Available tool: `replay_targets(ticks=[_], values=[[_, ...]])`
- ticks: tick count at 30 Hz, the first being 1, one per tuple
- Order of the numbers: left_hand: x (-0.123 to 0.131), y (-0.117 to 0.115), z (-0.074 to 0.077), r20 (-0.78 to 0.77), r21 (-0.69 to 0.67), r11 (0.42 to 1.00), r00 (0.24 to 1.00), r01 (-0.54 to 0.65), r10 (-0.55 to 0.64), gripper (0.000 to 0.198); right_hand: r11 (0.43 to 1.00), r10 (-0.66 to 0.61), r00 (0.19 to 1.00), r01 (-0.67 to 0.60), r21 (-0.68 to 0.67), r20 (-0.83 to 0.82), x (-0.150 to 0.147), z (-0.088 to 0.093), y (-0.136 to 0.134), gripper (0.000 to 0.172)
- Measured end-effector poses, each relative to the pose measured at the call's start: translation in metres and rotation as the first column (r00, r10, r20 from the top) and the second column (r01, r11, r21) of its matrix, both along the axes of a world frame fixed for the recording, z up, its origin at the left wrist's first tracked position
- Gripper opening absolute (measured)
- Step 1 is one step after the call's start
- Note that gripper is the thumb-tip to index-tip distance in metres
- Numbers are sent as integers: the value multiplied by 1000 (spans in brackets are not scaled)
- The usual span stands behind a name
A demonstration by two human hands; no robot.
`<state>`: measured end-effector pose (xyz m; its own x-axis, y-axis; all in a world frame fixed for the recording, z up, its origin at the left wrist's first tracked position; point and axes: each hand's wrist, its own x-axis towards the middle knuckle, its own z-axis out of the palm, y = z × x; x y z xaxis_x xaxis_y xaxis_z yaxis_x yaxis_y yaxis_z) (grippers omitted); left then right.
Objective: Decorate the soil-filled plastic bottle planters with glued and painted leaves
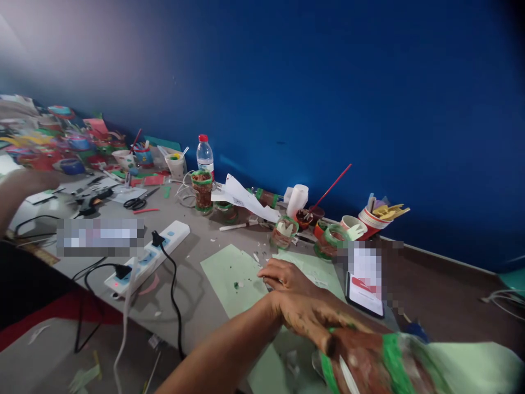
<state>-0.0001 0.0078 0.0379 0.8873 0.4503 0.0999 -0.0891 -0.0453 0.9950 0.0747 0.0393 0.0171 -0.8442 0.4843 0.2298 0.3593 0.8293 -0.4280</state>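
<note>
My left hand (303,320) reaches across from the lower left, its paint-smudged thumb resting on a painted plastic bottle (363,358). The bottle is brown with bright green bands and lies tilted at the lower right. Some of that hand's fingers are hidden behind it. A white pointed strip (348,375) shows against the bottle's near side. My right hand (283,273) is just beyond the left one, fingers bent together over pale green paper (229,273); anything between its fingertips is too small to make out. Small scraps lie on the paper.
A white power strip (176,232) with black plugs lies left of the paper. A phone (365,282) is at right. Along the blue wall stand painted jars (284,232), cups (375,221) and a water bottle (205,156). Another person's arm (24,186) is at far left, near scissors (135,203).
</note>
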Motion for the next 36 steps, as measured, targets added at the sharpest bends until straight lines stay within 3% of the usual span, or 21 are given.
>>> replay_targets(ticks=[2, 4, 7, 11, 16, 20, 23, 27, 30, 33, 36], values=[[3, 3, -3, 94, -5, 966, 962, 259, -257, 68, 991, 101, 994, -103, 81, 32, -13, -6, 7, 21], [8, 7, -8, 179, 15, 886, 870, 464, -459, 83, 980, 162, 985, -167, 107, 53, -24, -12, 14, 21], [14, 9, -13, 228, 10, 824, 801, 567, -554, 89, 954, 243, 965, -256, 156, 95, -40, -19, 19, 25], [15, 7, -16, 250, 20, 820, 791, 572, -558, 94, 899, 334, 925, -371, 234, 181, -56, -21, 19, 23], [11, 7, -15, 238, 74, 859, 827, 507, -509, 104, 924, 310, 918, -352, 146, 248, -63, -10, 15, 15], [8, 5, -5, 207, 11, 870, 851, 492, -484, 100, 931, 295, 907, -343, 123, 299, -63, -5, 14, 11], [6, 2, 1, 169, -64, 884, 878, 463, -447, 97, 937, 296, 912, -335, 102, 283, -61, -5, 15, 10], [6, 0, 0, 78, -131, 888, 898, 441, -434, 116, 959, 276, 944, -283, 8, 181, -58, -6, 16, 5], [5, 0, -3, 55, -144, 890, 902, 432, -429, 126, 971, 240, 965, -238, -33, 104, -59, -6, 14, 17], [4, 1, -4, 96, -121, 894, 901, 432, -423, 119, 953, 291, 939, -300, 27, 184, -62, -8, 11, 25], [3, 0, -4, 117, -120, 885, 891, 450, -438, 112, 917, 296, 899, -362, 169, 322, -64, -12, 12, 13]])
